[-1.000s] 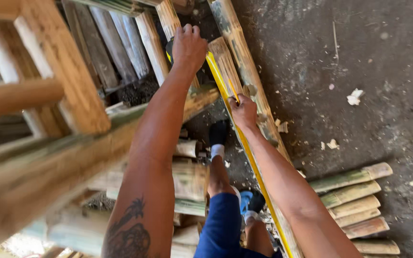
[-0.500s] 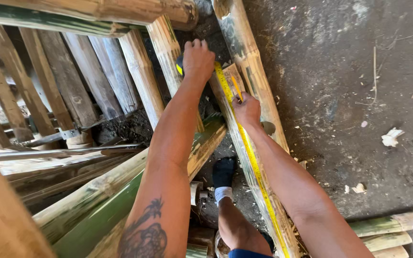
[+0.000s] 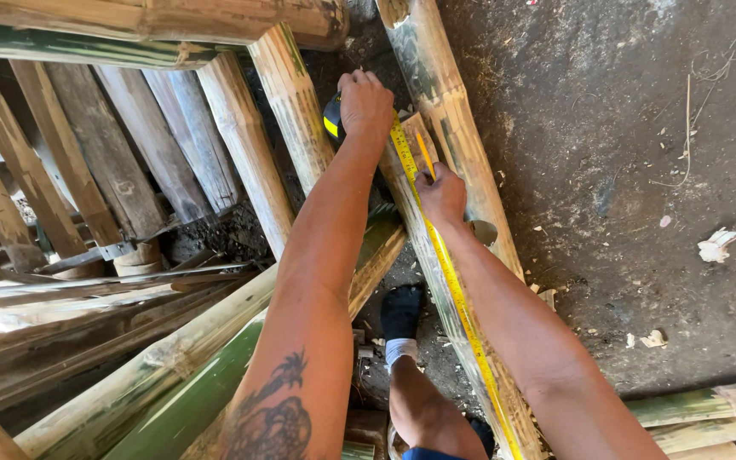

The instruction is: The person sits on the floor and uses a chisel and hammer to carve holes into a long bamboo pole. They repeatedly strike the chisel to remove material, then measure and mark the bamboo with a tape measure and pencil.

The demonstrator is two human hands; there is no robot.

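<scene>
Our hands slid further up the split bamboo strip (image 3: 436, 281) since a moment earlier.
Left hand (image 3: 365, 104) clamped the tape measure case (image 3: 332, 119), right hand (image 3: 441, 192) pinched an orange pencil (image 3: 424, 153); tape blade (image 3: 453, 281) looked light and springy, so we gripped the case.

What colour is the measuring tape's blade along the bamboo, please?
Yellow; the measuring tape blade shows best in the head view.

Both forearms bare, no sleeves, no gloves, no watch or rings. Left forearm (image 3: 313, 281): dark tattoo near the elbow (leaf-like outline, detail unclear). One foot (image 3: 402, 311) visible: black shoe, white sock. Blue shorts hem (image 3: 423, 454).
</scene>
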